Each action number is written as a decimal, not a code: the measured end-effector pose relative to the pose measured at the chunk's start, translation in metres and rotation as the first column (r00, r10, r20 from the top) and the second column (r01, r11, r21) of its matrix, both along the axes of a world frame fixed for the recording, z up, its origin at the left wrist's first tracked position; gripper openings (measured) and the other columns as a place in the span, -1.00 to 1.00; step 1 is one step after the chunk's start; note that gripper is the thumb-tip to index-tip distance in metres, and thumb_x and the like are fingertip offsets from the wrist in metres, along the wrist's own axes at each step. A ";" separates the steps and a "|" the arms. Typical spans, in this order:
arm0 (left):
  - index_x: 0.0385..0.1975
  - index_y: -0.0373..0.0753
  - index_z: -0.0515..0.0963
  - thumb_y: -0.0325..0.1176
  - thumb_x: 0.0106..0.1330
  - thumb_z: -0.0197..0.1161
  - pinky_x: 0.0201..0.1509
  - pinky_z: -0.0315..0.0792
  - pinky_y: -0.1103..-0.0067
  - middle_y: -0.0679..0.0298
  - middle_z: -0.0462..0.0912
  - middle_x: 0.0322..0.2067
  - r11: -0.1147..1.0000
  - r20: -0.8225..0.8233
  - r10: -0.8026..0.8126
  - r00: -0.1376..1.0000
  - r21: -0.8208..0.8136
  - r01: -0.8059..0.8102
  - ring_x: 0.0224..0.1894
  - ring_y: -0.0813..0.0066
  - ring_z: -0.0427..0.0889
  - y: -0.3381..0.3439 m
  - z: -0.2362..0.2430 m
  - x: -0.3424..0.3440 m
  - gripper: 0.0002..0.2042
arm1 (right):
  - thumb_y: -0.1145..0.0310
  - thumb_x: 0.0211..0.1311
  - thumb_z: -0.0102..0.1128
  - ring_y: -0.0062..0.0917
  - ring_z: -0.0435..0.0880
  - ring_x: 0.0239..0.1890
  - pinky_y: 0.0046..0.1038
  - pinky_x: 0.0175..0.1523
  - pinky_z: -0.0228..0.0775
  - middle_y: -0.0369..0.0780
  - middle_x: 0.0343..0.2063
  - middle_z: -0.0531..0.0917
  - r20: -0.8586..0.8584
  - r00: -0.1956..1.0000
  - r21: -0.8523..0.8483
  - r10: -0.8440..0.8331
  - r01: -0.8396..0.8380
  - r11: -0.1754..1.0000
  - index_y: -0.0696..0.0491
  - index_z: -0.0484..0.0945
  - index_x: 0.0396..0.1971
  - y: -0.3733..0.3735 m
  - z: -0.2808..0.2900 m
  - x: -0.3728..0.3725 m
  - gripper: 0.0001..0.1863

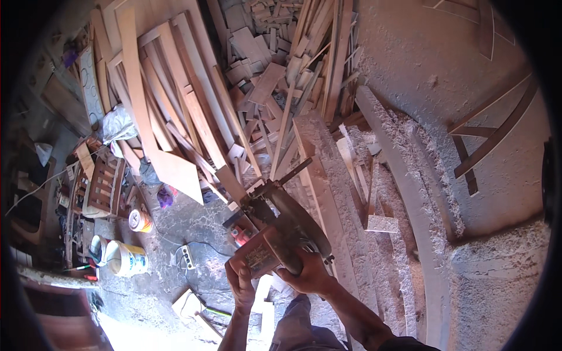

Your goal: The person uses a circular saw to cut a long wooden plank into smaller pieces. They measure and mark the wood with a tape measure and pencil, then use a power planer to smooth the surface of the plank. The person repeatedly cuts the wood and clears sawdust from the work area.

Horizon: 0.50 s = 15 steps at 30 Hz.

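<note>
Both hands grip a handheld power tool that looks like a circular saw (257, 254), with a boxy reddish-brown motor housing and a long, dark curved guard. My left hand (240, 286) is closed around the lower left side of the housing. Wrapped over the dark rear handle is my right hand (310, 274). The tool's front end lies by a long wooden beam (316, 175); whether it touches the wood I cannot tell. Its blade is not clearly visible. Beyond the tool's left side shows a red object (240, 235), partly hidden.
Long boards (187, 88) lean at the back left, beside a heap of wood offcuts (263, 76). Dusty planks (404, 175) covered with shavings lie to the right. Left on the floor stand a white bucket (126, 260), a smaller bucket (140, 221) and a power strip (187, 257) with a cord.
</note>
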<state>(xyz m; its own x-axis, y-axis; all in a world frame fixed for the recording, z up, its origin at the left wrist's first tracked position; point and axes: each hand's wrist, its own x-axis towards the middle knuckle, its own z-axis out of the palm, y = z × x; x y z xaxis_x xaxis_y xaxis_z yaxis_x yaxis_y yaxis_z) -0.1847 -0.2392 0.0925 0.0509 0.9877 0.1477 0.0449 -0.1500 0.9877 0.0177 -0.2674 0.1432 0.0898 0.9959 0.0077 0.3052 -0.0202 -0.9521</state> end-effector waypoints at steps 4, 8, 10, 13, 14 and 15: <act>0.06 -0.32 0.28 0.21 0.43 0.08 -0.30 0.44 0.62 0.26 0.49 -0.25 0.989 0.064 0.025 0.998 -0.147 -0.015 -0.33 0.59 0.47 -0.082 -0.005 -0.054 -0.38 | 0.24 -0.02 0.47 -0.24 0.75 -0.18 -0.27 -0.05 0.55 -0.03 -0.26 0.71 0.014 0.990 0.003 0.140 -0.140 0.990 0.12 0.56 0.00 -0.045 -0.010 -0.044 -0.45; 0.06 -0.34 0.31 0.15 0.46 0.05 -0.37 0.49 0.62 0.25 0.50 -0.28 0.941 0.046 0.159 0.986 -0.309 -0.138 -0.36 0.60 0.52 -0.158 -0.033 -0.085 -0.43 | 0.31 0.01 0.44 -0.30 0.73 -0.28 -0.28 -0.13 0.55 -0.08 -0.33 0.71 0.044 0.977 0.121 0.207 -0.211 0.970 0.18 0.60 -0.08 -0.092 -0.024 -0.075 -0.55; 0.07 -0.36 0.28 0.19 0.45 0.06 -0.35 0.51 0.58 0.18 0.54 -0.29 0.917 0.010 0.141 0.990 -0.379 -0.126 -0.37 0.55 0.55 -0.192 -0.040 -0.107 -0.38 | 0.33 0.04 0.39 -0.11 0.70 -0.16 -0.21 -0.01 0.52 -0.02 -0.25 0.68 0.002 0.939 -0.026 0.345 -0.345 0.938 0.20 0.52 0.04 -0.112 -0.024 -0.090 -0.47; 0.08 -0.36 0.29 0.16 0.39 0.19 -0.25 0.55 0.46 0.12 0.59 -0.23 0.917 -0.020 0.136 0.990 -0.375 -0.134 -0.27 0.40 0.63 -0.242 -0.054 -0.135 -0.36 | 0.34 0.07 0.35 -0.12 0.66 -0.06 -0.19 0.09 0.46 -0.01 -0.15 0.65 0.062 0.871 0.010 0.488 -0.489 0.872 0.18 0.50 0.11 -0.133 -0.019 -0.117 -0.45; 0.09 -0.37 0.31 0.19 0.37 0.19 -0.19 0.56 0.44 0.11 0.60 -0.20 0.925 -0.122 0.142 0.982 -0.337 -0.176 -0.22 0.37 0.64 -0.255 -0.057 -0.142 -0.34 | 0.35 0.08 0.33 -0.11 0.64 -0.02 -0.18 0.13 0.43 -0.01 -0.10 0.64 0.085 0.851 0.052 0.518 -0.523 0.851 0.17 0.49 0.12 -0.137 -0.019 -0.126 -0.44; 0.10 -0.37 0.33 0.22 0.36 0.20 -0.13 0.57 0.42 0.10 0.61 -0.17 0.930 -0.225 0.144 0.964 -0.300 -0.209 -0.17 0.35 0.65 -0.267 -0.061 -0.147 -0.31 | 0.36 0.08 0.33 -0.12 0.61 0.03 -0.17 0.17 0.40 0.00 -0.05 0.61 0.106 0.831 0.081 0.546 -0.554 0.828 0.16 0.49 0.14 -0.140 -0.020 -0.135 -0.44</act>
